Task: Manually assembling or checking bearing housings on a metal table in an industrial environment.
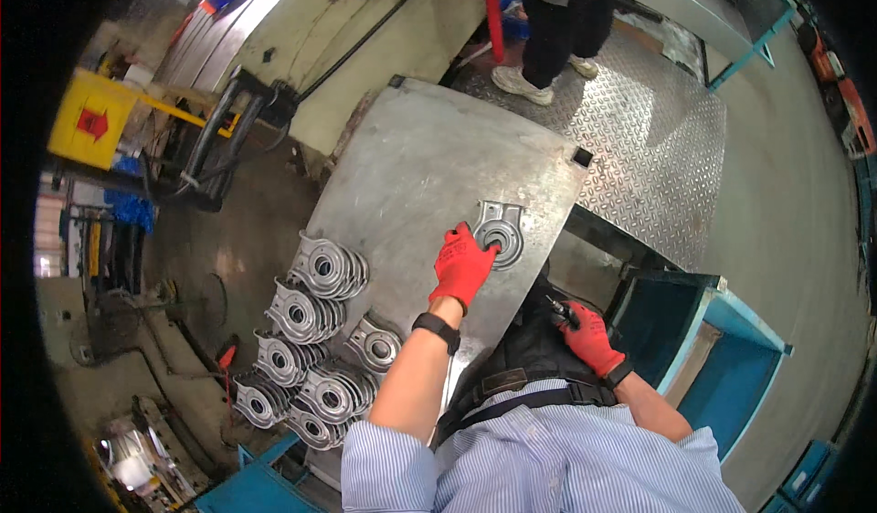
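Note:
A stamped grey metal bracket (pixel 501 223) with a round ringed centre lies on the metal table (pixel 429 138). My left hand (pixel 464 263), in a red glove, grips its left side, with the thumb at the central ring. Beside the table's right edge, close to my body, my right hand (pixel 587 338), also red-gloved, is closed around a short black pen-like tool (pixel 559 310) with a thin pointed tip. The exact kind of this tool is too small to tell. A single similar bracket (pixel 375 344) rests on the table left of my left forearm.
Several stacks of like brackets (pixel 331 266) stand at the table's left edge. A blue metal cart (pixel 742 349) is at my right. Beyond the table another person (pixel 559 20) stands on a tread-plate platform (pixel 653 138). Machinery (pixel 228 138) with a yellow sign box occupies the left.

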Demonstrator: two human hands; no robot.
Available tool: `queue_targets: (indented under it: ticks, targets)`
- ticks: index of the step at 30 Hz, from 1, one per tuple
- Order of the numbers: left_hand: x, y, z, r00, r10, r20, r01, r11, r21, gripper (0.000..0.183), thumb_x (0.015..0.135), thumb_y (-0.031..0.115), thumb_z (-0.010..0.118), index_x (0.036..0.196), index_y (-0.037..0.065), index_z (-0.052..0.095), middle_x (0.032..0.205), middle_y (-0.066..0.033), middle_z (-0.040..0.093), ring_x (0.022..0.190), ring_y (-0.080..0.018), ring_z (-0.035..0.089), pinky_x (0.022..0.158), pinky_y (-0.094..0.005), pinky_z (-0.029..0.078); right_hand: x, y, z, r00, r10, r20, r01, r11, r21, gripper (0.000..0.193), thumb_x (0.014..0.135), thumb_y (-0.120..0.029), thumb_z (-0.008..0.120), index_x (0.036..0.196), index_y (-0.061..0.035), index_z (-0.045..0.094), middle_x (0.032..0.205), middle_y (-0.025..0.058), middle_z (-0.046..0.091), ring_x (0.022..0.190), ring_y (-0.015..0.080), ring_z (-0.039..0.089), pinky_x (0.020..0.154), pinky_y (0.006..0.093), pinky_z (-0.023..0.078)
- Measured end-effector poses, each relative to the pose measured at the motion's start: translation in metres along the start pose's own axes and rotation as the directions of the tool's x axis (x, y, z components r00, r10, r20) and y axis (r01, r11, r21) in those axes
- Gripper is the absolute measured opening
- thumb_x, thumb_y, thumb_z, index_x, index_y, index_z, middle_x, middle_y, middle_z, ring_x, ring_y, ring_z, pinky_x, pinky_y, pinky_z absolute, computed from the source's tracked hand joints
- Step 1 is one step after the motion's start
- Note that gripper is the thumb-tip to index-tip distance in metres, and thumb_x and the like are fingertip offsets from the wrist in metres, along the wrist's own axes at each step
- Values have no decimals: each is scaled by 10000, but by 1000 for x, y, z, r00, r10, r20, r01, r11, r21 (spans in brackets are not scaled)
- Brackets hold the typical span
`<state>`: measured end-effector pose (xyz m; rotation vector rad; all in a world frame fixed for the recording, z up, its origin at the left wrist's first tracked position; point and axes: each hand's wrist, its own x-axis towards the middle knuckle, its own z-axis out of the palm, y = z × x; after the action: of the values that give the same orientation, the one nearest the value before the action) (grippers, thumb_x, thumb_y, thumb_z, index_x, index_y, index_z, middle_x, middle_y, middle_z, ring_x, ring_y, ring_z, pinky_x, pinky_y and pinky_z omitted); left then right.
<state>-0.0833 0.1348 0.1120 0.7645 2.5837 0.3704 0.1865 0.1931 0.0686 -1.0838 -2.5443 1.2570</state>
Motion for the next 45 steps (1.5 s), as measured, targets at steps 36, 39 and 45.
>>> queue_targets:
  ticks: [36, 39, 45]
  targets:
    - [-64, -38, 101, 924, -371, 86, 307, 589, -748, 351, 720, 274, 741, 795, -48, 620, 779, -247, 644, 773, -367, 644, 658, -424, 476, 21, -1, 37, 984, -25, 175, 64, 974, -219, 348, 780, -222, 624, 1067, -48, 532, 1006, 179, 610, 926, 368, 594, 755, 449, 484]
    - [-62, -41, 109, 924, -370, 98, 304, 554, -775, 369, 715, 292, 744, 792, -47, 619, 785, -252, 642, 793, -384, 639, 669, -433, 477, 23, -5, 32, 981, -22, 191, 58, 981, -187, 326, 780, -214, 619, 1047, -48, 532, 1009, 180, 606, 923, 372, 592, 752, 451, 484]
    - [-56, -53, 132, 924, -373, 87, 306, 583, -752, 386, 711, 310, 747, 800, -44, 623, 802, -249, 646, 808, -396, 634, 679, -441, 479, 21, -2, 36, 990, -9, 142, 31, 988, -154, 342, 779, -186, 641, 1090, -65, 571, 951, 223, 622, 911, 386, 595, 752, 443, 476]
